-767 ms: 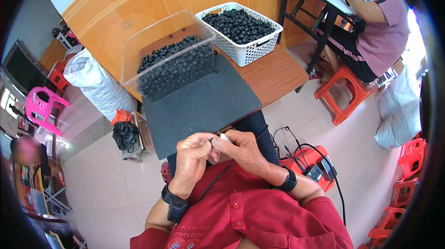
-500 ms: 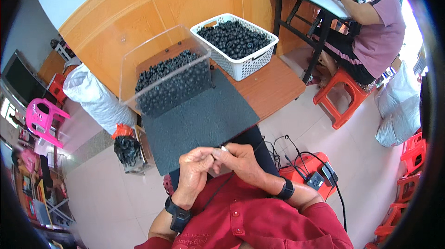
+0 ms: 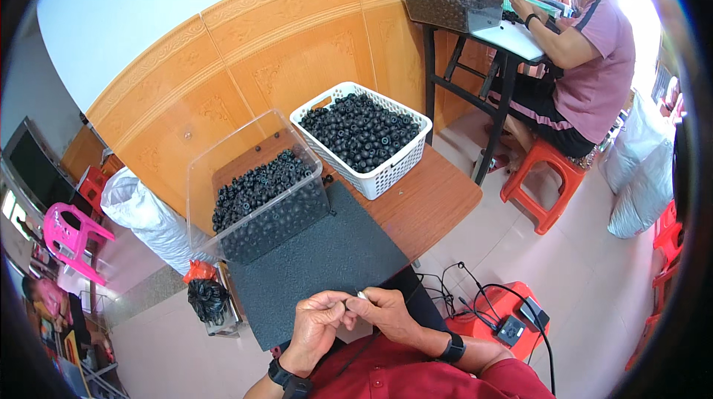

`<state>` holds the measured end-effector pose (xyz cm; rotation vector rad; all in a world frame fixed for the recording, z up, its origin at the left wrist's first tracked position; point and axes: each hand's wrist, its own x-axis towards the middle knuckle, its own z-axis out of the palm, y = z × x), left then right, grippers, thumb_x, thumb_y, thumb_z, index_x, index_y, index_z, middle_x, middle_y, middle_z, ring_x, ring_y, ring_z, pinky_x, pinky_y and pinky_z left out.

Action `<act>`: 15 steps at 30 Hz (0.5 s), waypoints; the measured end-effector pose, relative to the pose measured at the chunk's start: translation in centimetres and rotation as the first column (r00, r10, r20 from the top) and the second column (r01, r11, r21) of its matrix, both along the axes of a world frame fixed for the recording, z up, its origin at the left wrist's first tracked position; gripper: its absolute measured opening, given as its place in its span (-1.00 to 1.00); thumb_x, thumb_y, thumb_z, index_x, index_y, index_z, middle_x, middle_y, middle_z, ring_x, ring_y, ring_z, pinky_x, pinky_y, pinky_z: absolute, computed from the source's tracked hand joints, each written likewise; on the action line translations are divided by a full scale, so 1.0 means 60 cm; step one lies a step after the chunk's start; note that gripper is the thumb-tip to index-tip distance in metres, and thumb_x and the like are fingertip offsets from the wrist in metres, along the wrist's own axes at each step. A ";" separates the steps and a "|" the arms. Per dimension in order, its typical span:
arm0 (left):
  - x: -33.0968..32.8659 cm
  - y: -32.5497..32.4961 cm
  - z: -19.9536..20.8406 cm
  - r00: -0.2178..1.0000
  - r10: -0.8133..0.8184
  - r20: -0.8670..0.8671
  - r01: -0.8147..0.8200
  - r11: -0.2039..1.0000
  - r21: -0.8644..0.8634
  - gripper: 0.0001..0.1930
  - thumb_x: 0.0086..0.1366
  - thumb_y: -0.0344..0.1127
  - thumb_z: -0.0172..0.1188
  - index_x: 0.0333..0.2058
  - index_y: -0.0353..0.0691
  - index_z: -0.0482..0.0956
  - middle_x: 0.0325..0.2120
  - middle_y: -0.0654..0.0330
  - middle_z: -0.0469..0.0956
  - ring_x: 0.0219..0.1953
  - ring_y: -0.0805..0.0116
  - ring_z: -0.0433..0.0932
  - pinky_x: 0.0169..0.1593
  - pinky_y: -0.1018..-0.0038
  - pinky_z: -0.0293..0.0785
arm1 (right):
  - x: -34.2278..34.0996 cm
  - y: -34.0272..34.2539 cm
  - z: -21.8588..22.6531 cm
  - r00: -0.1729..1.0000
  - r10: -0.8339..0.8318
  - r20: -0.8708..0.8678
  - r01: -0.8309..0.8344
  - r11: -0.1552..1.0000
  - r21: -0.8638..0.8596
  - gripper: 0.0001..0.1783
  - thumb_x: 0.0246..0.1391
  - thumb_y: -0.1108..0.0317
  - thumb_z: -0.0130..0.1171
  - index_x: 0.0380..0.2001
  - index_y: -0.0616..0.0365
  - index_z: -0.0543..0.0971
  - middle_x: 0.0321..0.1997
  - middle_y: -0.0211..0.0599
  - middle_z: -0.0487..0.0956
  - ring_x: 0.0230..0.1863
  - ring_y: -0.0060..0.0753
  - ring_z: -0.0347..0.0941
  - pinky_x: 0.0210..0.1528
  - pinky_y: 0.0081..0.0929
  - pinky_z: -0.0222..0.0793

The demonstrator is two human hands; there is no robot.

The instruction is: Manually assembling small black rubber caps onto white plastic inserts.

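Left hand [image 3: 318, 323]: pinched narrow, contents too small to tell. Right hand [image 3: 391, 317], meeting it near the mat [image 3: 319, 250]: pinching a pale piece [image 3: 362, 295], we judge for steadiness. Tub [image 3: 282, 230], basket [image 3: 394, 178], 1 each: black beads [image 3: 360, 132], far on the surface [image 3: 440, 193], presumably for reach.

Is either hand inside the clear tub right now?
No, the left hand and right hand are together by the near edge of the dark mat, away from the clear tub.

Left grip [image 3: 316, 322] has room over grey mat [image 3: 327, 250]; clear tub [image 3: 278, 234] stands beyond.
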<state>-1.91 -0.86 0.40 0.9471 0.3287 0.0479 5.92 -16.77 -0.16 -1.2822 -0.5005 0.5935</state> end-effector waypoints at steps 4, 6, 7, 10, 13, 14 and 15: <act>0.013 0.001 -0.001 1.000 -0.028 0.011 0.029 0.999 -0.023 -0.78 0.33 -0.45 0.18 -0.15 -0.53 0.59 -0.38 0.00 0.62 -0.42 0.28 0.58 -0.28 0.39 0.55 | 0.010 -0.003 -0.008 0.999 -0.020 0.025 0.020 0.999 -0.028 -0.66 0.27 0.21 0.24 -0.51 0.24 0.58 -0.52 -0.47 0.59 -0.41 -0.76 0.43 -0.38 -0.65 0.34; 0.018 0.000 0.001 1.000 -0.024 0.004 0.024 0.999 -0.023 -0.78 0.34 -0.45 0.17 -0.14 -0.53 0.59 -0.37 0.01 0.62 -0.41 0.29 0.58 -0.28 0.41 0.55 | 0.011 -0.002 -0.004 0.999 -0.027 0.018 0.028 1.000 -0.011 -0.68 0.25 0.22 0.26 -0.50 0.23 0.58 -0.51 -0.47 0.59 -0.40 -0.77 0.44 -0.37 -0.65 0.35; 0.021 0.001 0.001 1.000 -0.023 0.005 0.023 1.000 -0.016 -0.77 0.33 -0.43 0.19 -0.14 -0.53 0.59 -0.37 0.01 0.63 -0.42 0.28 0.59 -0.28 0.39 0.55 | 0.013 -0.002 -0.003 0.999 -0.029 0.023 0.029 1.000 -0.007 -0.70 0.24 0.23 0.26 -0.49 0.23 0.58 -0.51 -0.46 0.60 -0.39 -0.77 0.44 -0.36 -0.64 0.36; 0.024 0.003 -0.002 1.000 -0.028 -0.001 0.028 1.000 -0.010 -0.73 0.30 -0.37 0.24 -0.15 -0.50 0.58 -0.37 0.00 0.63 -0.43 0.25 0.60 -0.28 0.36 0.56 | 0.019 -0.003 -0.007 0.999 -0.027 0.038 0.028 0.999 -0.036 -0.73 0.23 0.26 0.27 -0.46 0.22 0.59 -0.48 -0.44 0.61 -0.38 -0.75 0.46 -0.34 -0.63 0.38; 0.035 0.010 0.009 1.000 -0.024 -0.002 0.024 1.000 -0.020 -0.72 0.29 -0.32 0.27 -0.17 -0.47 0.59 -0.38 0.04 0.63 -0.45 0.26 0.59 -0.31 0.38 0.55 | 0.025 0.000 -0.020 1.000 -0.002 0.028 0.001 1.000 0.010 -0.75 0.25 0.26 0.24 -0.42 0.23 0.60 -0.46 -0.40 0.64 -0.36 -0.69 0.51 -0.31 -0.61 0.41; 0.042 0.011 0.005 0.999 -0.035 0.014 0.036 0.998 -0.056 -0.73 0.30 -0.33 0.27 -0.17 -0.46 0.59 -0.38 0.04 0.63 -0.45 0.28 0.58 -0.30 0.38 0.54 | 0.028 0.002 -0.017 1.000 -0.010 -0.027 0.012 0.997 0.072 -0.73 0.26 0.25 0.23 -0.42 0.24 0.60 -0.46 -0.39 0.64 -0.35 -0.69 0.52 -0.31 -0.61 0.41; 0.050 0.013 0.007 0.998 -0.045 0.042 0.049 0.995 -0.086 -0.74 0.30 -0.34 0.27 -0.17 -0.46 0.60 -0.39 0.05 0.62 -0.45 0.29 0.57 -0.30 0.39 0.53 | 0.032 0.005 -0.010 0.998 -0.014 -0.069 0.024 0.990 0.139 -0.72 0.27 0.25 0.22 -0.42 0.26 0.59 -0.45 -0.37 0.65 -0.34 -0.68 0.53 -0.30 -0.62 0.40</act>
